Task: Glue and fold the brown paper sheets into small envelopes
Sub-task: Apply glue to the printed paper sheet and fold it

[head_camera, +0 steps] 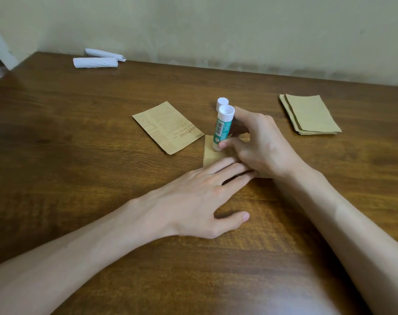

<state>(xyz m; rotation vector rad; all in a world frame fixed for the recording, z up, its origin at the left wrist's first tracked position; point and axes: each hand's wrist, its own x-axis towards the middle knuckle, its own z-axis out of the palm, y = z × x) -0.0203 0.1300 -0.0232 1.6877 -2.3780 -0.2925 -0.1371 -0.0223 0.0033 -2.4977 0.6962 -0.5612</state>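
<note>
Printed brown sheet (pixel 168 128) left of glue stick (pixel 223 128), flat on table. Left hand (pixel 193 201) below-left of stick, fingers straight, pressing work sheet (pixel 210 155) under stick tip. Right hand (pixel 266 146) just right of stick, fingers clamped round it. Sheet stack (pixel 311 114) well right of stick. Paper probably light, thin, slides and creases easily: pin it flat, lift by edges.

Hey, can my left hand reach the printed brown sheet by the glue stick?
Probably yes. The printed sheet lies flat just beyond the left hand, with only bare table between. But that hand presses down the sheet being glued, so it would have to let go.
</note>
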